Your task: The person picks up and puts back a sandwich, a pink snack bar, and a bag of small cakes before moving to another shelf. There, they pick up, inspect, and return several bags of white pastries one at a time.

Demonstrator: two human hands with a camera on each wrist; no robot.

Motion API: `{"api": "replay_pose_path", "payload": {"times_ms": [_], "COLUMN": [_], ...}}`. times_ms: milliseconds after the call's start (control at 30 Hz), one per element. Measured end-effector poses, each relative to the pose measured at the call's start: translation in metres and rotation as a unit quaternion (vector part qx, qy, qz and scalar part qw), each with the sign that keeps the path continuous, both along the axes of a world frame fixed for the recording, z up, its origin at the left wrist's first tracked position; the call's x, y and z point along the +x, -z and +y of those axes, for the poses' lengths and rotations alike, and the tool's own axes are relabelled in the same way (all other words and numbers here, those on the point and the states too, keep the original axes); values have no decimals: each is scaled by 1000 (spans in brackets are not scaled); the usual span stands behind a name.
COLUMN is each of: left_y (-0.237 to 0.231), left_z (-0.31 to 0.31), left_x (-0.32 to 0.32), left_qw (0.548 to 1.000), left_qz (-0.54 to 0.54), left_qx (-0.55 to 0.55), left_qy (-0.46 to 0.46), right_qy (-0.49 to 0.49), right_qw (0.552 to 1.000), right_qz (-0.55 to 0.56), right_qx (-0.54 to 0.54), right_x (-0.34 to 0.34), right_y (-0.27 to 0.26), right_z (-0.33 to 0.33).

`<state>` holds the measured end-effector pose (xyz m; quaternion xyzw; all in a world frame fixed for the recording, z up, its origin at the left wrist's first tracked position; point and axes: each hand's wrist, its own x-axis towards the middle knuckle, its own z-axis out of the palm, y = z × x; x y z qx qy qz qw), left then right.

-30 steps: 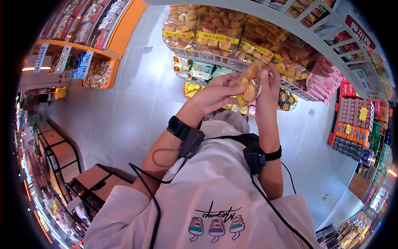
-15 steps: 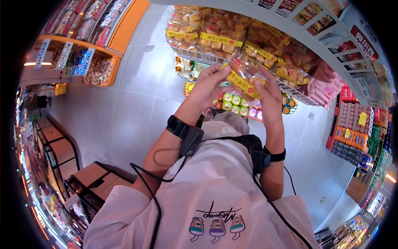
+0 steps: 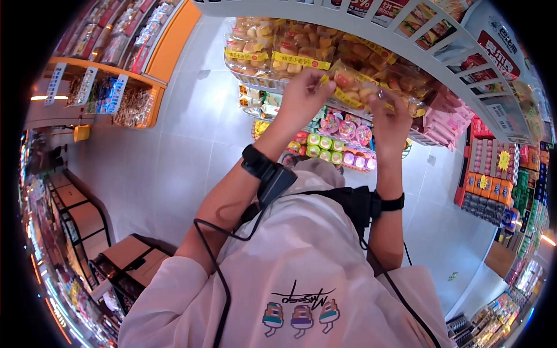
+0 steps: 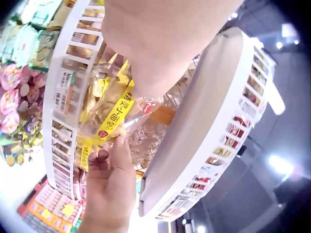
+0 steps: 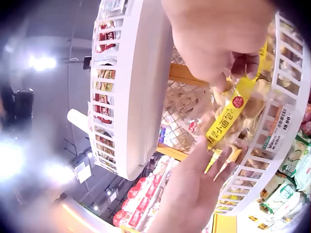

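Both hands hold a clear bag of small bread rolls with a yellow label (image 3: pixel 350 87) over the rim of a white shelf basket. At its left end, the left hand (image 3: pixel 304 98) pinches the bag; the right hand (image 3: pixel 391 119) grips the other end. In the left wrist view the bag (image 4: pixel 109 109) lies against similar bags, the right hand (image 4: pixel 111 191) at its lower end. The right wrist view shows the bag's yellow label (image 5: pixel 231 111), the left hand (image 5: pixel 187 187) at one end and the right hand (image 5: pixel 221 39) at the other, its fingertips partly hidden.
More bread bags (image 3: pixel 299 49) fill the basket (image 5: pixel 286 111). A white upper shelf (image 3: pixel 325 11) overhangs it. Below are green and pink cups (image 3: pixel 325 148), with pink packs (image 3: pixel 447 116) at the right. An orange-edged shelf (image 3: pixel 168 49) stands at the left; pale floor tiles (image 3: pixel 191 133) lie between.
The bag and both hands have moved forward, away from the body, to the basket. Earlier the bag was held nearer the body and turned so its label faced up.
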<state>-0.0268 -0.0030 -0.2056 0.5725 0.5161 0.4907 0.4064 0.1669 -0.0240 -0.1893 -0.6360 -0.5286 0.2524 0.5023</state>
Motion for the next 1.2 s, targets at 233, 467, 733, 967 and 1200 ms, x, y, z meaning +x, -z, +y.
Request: {"api": "replay_pose_path", "payload": {"times_ms": [233,467,733,967,1200], "left_y": [-8,13,13,11,13], "left_z": [36,41,53,60,59], "left_x": [9,14,11,19,8], "left_qw": [981,979,971,937,950], "left_qz": [182,186,227,348,313], "left_qx": [62,84,70,37,12], "left_qy": [-23,-1,8,-1,1], "right_qy": [35,29,46,44,-21], "right_qw": [966,958,949,922,925], "right_qz": [-254,-284,-307,-381,-360], "right_qx": [-29,32,47,-54,-119], "right_x": [7,12,7,5,-5], "right_y": [-7,11,8,2,-9], "right_z": [40,44,46,47,48]}}
